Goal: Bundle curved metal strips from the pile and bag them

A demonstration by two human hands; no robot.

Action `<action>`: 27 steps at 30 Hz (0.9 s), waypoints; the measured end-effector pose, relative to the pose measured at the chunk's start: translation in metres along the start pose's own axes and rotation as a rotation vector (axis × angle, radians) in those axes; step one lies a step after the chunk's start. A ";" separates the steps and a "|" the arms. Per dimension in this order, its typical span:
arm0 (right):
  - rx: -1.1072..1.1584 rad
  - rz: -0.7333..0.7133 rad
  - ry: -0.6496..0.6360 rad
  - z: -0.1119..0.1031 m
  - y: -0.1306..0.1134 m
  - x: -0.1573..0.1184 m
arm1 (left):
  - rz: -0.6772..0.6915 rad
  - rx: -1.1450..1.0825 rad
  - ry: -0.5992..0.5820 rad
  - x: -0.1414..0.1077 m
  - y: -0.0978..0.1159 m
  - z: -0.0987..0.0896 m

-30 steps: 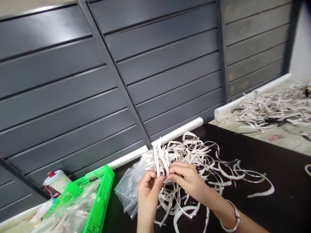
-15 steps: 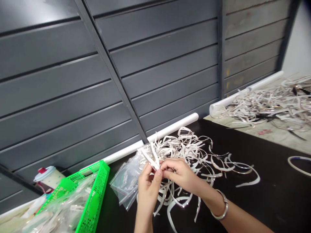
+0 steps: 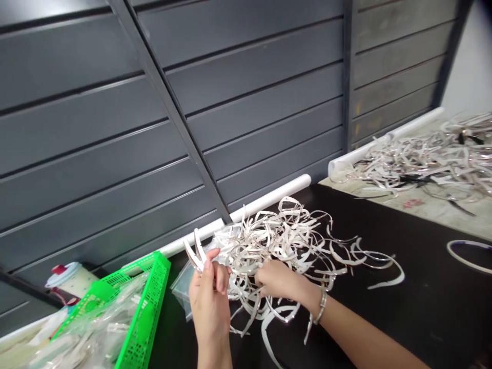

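My left hand (image 3: 210, 289) is raised over the left side of the pile, its thumb and fingers pinching a couple of curved white-and-metal strips (image 3: 197, 252) whose ends stick up. Lower and to the right, my right hand (image 3: 279, 279) reaches into a tangled pile of similar strips (image 3: 284, 233). Its fingers are curled, and the fingertips are hidden among the strips. A metal bangle (image 3: 322, 305) circles my right wrist. Clear plastic bags (image 3: 182, 282) lie partly under the pile, behind my left hand.
At the left, a green basket (image 3: 144, 318) holds clear bags, with a lidded cup (image 3: 73, 279) behind it. The black table (image 3: 423, 318) carries a ring (image 3: 471, 256) at right. Another heap of strips (image 3: 434, 159) lies beyond. White tubes (image 3: 272, 195) run along the grey panel wall (image 3: 261, 102).
My hands were together at the strips and are now apart. The left moved left and keeps the strips; the right went down into the pile.
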State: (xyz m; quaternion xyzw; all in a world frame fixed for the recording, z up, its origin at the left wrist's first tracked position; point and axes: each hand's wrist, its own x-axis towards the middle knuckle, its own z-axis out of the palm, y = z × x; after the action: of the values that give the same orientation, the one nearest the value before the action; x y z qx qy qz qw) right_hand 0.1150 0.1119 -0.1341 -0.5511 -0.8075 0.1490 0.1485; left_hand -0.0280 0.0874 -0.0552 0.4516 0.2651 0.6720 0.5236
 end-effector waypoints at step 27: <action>2.059 -0.219 0.191 -0.038 -0.046 -0.029 | -0.138 -0.080 -0.123 -0.014 -0.008 0.012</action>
State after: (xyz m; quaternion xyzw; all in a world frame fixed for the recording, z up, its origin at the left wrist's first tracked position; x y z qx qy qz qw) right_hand 0.1016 0.0721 -0.0836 -0.0908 -0.3202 0.7077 0.6232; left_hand -0.0133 0.0751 -0.0607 0.4513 0.2359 0.6154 0.6016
